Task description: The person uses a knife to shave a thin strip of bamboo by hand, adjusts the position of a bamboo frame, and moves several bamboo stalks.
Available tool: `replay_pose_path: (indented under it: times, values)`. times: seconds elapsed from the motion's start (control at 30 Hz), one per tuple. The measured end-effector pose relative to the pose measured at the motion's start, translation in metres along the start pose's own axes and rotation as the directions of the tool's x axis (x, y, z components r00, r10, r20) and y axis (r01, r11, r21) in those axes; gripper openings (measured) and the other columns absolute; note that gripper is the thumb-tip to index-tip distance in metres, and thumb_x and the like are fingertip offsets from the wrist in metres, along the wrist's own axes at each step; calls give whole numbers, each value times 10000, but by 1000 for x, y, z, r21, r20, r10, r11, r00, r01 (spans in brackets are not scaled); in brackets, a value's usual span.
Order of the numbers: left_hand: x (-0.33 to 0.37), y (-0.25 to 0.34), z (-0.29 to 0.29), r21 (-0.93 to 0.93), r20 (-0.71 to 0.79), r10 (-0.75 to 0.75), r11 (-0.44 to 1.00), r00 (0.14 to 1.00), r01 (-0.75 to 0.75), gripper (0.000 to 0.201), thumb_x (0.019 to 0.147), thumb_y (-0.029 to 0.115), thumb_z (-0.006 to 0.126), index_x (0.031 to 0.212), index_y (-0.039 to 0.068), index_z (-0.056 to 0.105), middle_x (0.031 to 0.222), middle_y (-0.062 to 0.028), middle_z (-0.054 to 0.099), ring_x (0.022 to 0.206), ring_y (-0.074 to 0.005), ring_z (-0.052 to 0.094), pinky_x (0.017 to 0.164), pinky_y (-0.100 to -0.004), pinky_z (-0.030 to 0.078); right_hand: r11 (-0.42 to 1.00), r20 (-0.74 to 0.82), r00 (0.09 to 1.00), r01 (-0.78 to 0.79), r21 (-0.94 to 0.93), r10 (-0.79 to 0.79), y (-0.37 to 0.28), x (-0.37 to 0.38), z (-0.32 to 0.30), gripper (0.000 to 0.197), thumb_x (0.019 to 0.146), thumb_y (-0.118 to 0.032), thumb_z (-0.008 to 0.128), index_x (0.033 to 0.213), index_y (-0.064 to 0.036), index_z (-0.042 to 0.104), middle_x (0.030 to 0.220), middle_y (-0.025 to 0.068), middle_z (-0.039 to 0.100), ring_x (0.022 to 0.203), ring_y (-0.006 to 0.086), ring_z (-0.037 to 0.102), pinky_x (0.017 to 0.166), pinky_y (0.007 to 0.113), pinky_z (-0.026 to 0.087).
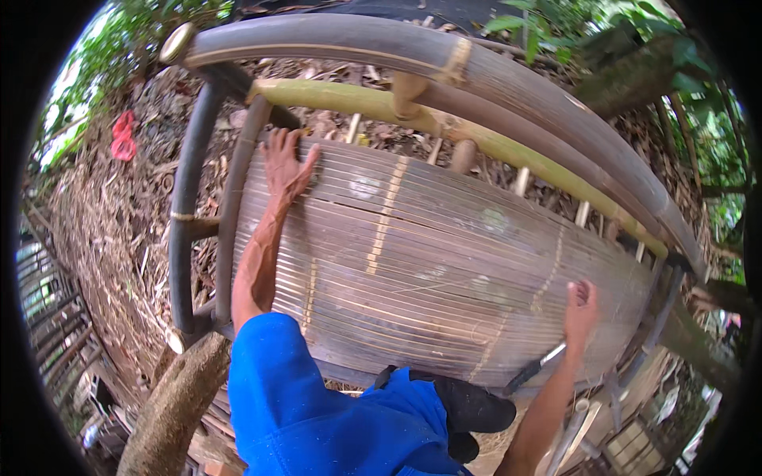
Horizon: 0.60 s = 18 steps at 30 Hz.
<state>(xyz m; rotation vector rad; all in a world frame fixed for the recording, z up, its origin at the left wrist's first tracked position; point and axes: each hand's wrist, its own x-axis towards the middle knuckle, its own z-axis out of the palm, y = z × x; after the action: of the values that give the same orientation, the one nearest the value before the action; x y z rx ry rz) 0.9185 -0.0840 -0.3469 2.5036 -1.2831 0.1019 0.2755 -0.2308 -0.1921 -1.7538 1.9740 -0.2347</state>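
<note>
A bamboo bench (pixel 429 246) with a seat of narrow slats fills the middle of the view. My left hand (pixel 286 168) lies with spread fingers on the far left corner of the seat, by the backrest. Over the seat's right part is my right hand (pixel 582 311), its fingers curled in and slightly blurred. Whether anything sits inside those fingers is hidden. Close to my right wrist, a tool with a dark part and a shiny metal part (pixel 536 370) rests at the seat's near edge, partly behind the forearm.
The bench's curved top rail (pixel 333 36) and a greenish lower rail (pixel 341 97) run along the far side. A tree trunk (pixel 176 404) stands near the left front leg. Dry leaves cover the ground, with a red scrap (pixel 124 136) at left. Cut bamboo pieces (pixel 575 428) lie at lower right.
</note>
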Motion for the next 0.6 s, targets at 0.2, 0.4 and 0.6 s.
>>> replay_pose_path:
  times: [0.2,0.4,0.6]
  values:
    - [-3,42,15,174,83,184,965,979,-196,606,1048,460,518,1540,110,474,1571,-207,461,1450,-388,417,1210,-529,270,948,-287,954,-167,-271,86,106,-118,27,814,841,-396,809,1469,-23,448,1386,299,482,1299,474,460,1131,554,371]
    - [-31,80,44,135,-300,324,945,897,-297,672,950,507,657,1408,28,548,1197,-227,566,1155,-419,500,989,-544,406,979,-396,900,-204,-15,182,118,-166,35,764,797,-322,847,1425,-69,493,1324,275,467,1241,461,471,1061,576,403]
    - [-76,342,55,-471,-366,651,487,665,-735,488,906,250,706,1308,-7,606,1050,-175,594,1002,-354,578,915,-530,483,899,-412,815,-437,25,408,124,-191,21,714,858,-291,813,1455,-125,459,1332,237,448,1246,448,473,1055,527,429]
